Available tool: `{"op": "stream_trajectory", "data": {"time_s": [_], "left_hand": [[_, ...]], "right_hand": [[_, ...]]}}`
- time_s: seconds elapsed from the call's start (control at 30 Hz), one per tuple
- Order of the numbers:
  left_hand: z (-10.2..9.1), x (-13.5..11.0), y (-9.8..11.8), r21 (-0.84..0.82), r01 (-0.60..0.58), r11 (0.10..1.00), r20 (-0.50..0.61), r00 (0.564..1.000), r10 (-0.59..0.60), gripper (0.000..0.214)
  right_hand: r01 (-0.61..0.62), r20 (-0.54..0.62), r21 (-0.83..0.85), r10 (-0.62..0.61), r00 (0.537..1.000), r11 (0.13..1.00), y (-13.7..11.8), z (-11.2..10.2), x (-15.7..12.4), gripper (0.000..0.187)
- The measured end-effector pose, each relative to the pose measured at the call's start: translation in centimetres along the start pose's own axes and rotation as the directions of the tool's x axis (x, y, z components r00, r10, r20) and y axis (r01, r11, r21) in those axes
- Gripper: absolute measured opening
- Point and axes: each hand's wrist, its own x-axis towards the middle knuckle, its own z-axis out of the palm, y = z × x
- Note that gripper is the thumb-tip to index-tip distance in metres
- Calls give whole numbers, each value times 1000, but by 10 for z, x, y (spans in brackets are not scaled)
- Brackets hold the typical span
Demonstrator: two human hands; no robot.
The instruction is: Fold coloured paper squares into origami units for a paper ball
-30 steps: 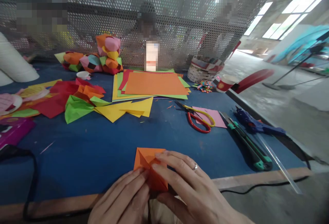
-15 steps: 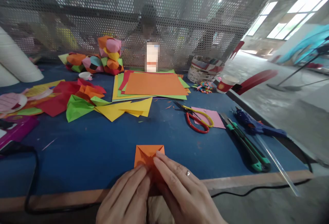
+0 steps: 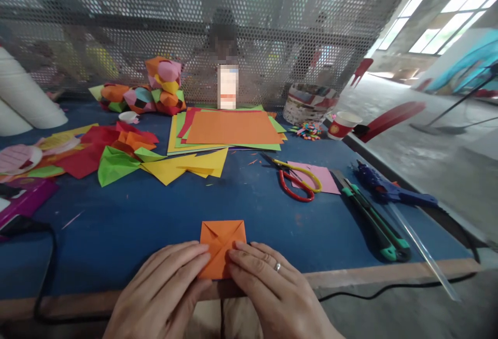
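An orange folded paper square (image 3: 223, 234) lies at the table's front edge, with diagonal creases meeting near its middle. My left hand (image 3: 165, 279) grips its left side, fingertips pressed on the paper and the thumb low by the table edge. On the other side, my right hand (image 3: 268, 282), with a ring on one finger, presses its fingertips over the paper's right part; its thumb is mostly hidden. Beyond the hands lie red-and-yellow-handled scissors (image 3: 298, 186), resting partly on a pink paper piece (image 3: 329, 182).
A green-and-black utility knife (image 3: 373, 220) and a blue glue gun (image 3: 392, 191) with a clear stick lie right. Behind are stacked coloured sheets (image 3: 233, 127), a woven basket (image 3: 309, 104) and a paper cup (image 3: 343, 125). Loose folded papers (image 3: 120, 165) lie left; a black cable (image 3: 54, 256) crosses there.
My left hand has shifted left and my fingers have drawn apart, baring more of the orange square. The paper's top flaps now lie flatter, with the creases meeting in the middle.
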Motion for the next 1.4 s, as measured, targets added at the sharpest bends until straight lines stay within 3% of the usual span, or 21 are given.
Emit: {"op": "stream_trajectory", "data": {"time_s": [0.2,0.4,0.57,0.73,0.87,0.97,1.1,1.4], "left_hand": [[-1,13,-9,-6,3,1000,141,990,-2,40],[3,28,-17,28,-90,996,149,985,85,37],[-3,28,-23,-96,7,995,243,970,16,22],[-16,26,-28,-189,61,980,321,947,3,19],[-17,30,-25,-238,98,966,298,954,-24,22],[-12,31,-19,-212,83,974,218,975,-36,21],[-6,32,-11,-159,54,986,136,990,-32,22],[-8,28,-8,-245,78,966,222,975,-22,25]], "right_hand": [[0,30,9,0,1000,1000,3,-5,-1,38],[8,22,20,-8,1000,1000,3,-4,-5,31],[19,48,15,-19,999,1000,1,-2,-4,33],[2,63,4,-3,998,1000,3,-2,-5,33],[-70,74,13,69,995,997,2,-2,-1,28],[-94,78,26,92,993,995,0,0,4,36],[-94,77,8,93,993,995,-1,4,5,25],[-137,41,30,136,990,990,-2,1,3,22]]}}
